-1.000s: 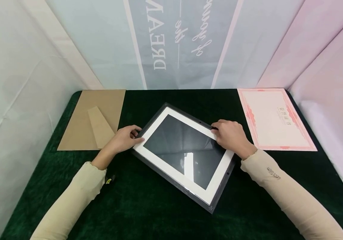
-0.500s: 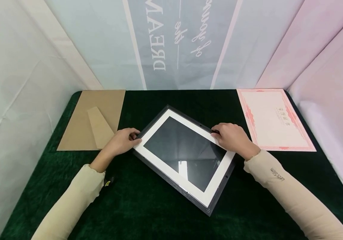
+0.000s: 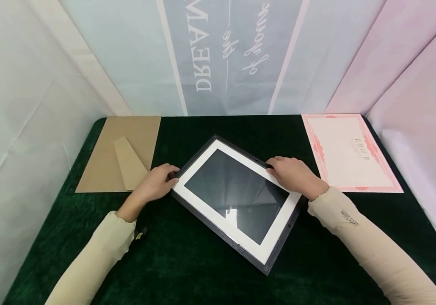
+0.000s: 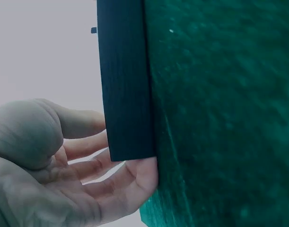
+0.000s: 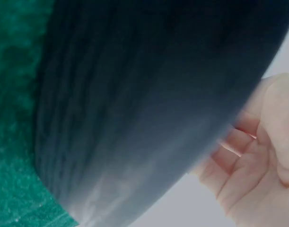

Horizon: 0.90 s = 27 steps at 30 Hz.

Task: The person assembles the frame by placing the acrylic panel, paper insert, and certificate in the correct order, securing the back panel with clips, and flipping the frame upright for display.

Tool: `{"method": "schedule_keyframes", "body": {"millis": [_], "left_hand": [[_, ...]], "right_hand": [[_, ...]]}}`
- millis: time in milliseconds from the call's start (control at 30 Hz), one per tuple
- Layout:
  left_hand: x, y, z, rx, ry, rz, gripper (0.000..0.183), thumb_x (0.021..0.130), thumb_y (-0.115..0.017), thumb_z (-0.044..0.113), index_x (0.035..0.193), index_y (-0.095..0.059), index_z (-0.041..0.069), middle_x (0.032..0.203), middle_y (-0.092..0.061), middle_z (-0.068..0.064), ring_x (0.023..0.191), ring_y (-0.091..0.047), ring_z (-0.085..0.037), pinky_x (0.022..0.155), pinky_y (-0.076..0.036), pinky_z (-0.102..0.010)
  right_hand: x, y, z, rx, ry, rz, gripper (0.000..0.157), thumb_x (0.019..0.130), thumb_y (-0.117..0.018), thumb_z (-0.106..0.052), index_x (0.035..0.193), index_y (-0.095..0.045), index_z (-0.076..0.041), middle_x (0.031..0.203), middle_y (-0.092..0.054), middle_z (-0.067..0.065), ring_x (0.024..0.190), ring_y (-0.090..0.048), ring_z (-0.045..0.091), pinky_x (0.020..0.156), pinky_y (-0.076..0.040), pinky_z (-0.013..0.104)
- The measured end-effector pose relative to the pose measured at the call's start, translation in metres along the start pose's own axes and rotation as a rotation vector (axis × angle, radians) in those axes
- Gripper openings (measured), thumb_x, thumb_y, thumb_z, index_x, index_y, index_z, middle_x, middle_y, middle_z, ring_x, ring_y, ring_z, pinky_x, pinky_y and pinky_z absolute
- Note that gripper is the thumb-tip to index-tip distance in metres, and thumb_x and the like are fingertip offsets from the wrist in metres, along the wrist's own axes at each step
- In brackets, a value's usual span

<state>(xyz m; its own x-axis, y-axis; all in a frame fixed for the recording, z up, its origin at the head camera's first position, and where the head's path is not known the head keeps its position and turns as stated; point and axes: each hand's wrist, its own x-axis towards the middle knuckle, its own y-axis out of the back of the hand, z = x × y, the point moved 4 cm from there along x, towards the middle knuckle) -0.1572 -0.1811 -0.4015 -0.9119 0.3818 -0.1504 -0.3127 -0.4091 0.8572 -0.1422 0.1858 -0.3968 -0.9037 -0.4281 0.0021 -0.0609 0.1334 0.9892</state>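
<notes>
A picture frame (image 3: 230, 188) with a dark border, a white mat and a glossy dark centre lies turned at an angle, one corner towards me. At its left corner my left hand (image 3: 155, 183) grips the border, thumb over the top. In the left wrist view, the left hand's (image 4: 45, 161) fingers reach beneath the end of the frame's dark side (image 4: 125, 85). My right hand (image 3: 293, 174) holds the far right edge with curled fingers. The right wrist view has the frame's dark side (image 5: 135, 104) large and blurred, hiding the right hand's (image 5: 258, 175) fingertips.
Back left lies a brown backing board (image 3: 138, 129) with a tapered stand leg (image 3: 129, 165). A pink-bordered certificate (image 3: 349, 152) is at the back right. Dark green cloth (image 3: 187, 267) covers the table. A small black and yellow item (image 3: 140, 234) sits beside the left sleeve.
The frame has shifted slightly towards me, its far corner lower in the head view, and the reflection on its pane has slid left. Both hands keep their hold.
</notes>
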Motion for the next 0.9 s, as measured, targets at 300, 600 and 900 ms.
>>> {"method": "schedule_keyframes", "body": {"millis": [300,600,900], "left_hand": [[0.028,0.006,0.008,0.023,-0.021,0.037,0.034,0.098,-0.06,0.01,0.13,-0.063,-0.001,0.106,-0.063,-0.017,0.086,-0.056,-0.026,0.074,-0.049,-0.038],[0.047,0.01,0.006,-0.005,0.042,0.063,0.034,0.098,-0.062,0.015,0.131,-0.065,0.009,0.114,-0.065,-0.015,0.089,-0.058,-0.027,0.073,-0.047,-0.038],[0.035,0.01,-0.001,-0.036,0.132,0.009,0.042,0.094,-0.069,0.024,0.132,-0.062,0.005,0.113,-0.065,-0.019,0.092,-0.061,-0.027,0.082,-0.052,-0.041]], "right_hand": [[-0.009,0.009,0.006,0.059,-0.005,-0.092,0.032,0.099,-0.061,-0.015,0.125,-0.062,0.004,0.118,-0.068,0.021,0.095,-0.069,0.032,0.082,-0.058,0.046],[-0.024,0.008,0.015,0.183,-0.007,-0.146,0.04,0.098,-0.062,-0.013,0.133,-0.057,0.007,0.117,-0.067,0.021,0.099,-0.066,0.029,0.086,-0.056,0.048],[-0.03,0.005,0.017,0.211,0.009,-0.139,0.04,0.099,-0.06,-0.014,0.134,-0.056,0.007,0.119,-0.064,0.021,0.097,-0.065,0.026,0.086,-0.055,0.047]]}}
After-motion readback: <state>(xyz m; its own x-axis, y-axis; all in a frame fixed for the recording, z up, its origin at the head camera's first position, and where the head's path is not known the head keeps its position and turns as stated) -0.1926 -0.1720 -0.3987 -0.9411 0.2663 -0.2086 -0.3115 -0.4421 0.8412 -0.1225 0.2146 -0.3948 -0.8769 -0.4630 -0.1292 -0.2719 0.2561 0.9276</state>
